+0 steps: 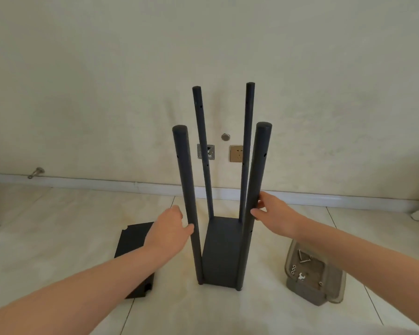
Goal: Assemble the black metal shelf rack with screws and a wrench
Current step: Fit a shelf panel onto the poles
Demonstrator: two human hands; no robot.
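The black rack stands on the tiled floor: its bottom shelf (221, 252) carries several upright poles. My left hand (167, 228) rests against the left side of the front left pole (185, 180), thumb touching it and fingers relaxed. My right hand (273, 215) touches the front right pole (258, 170) with its fingertips, fingers fairly straight. Two rear poles (201, 141) rise behind. A loose black shelf panel (131, 240) lies flat on the floor to the left, partly under my left forearm. A grey tray (329, 286) at the right holds screws (303, 258), washers and a small wrench (301, 276).
A pale wall stands close behind the rack, with a white baseboard (107, 184), a socket (236, 153) and a metal plate (205, 151). A door stopper (35, 172) sticks out low on the wall at the left. Pale floor tiles surround the rack.
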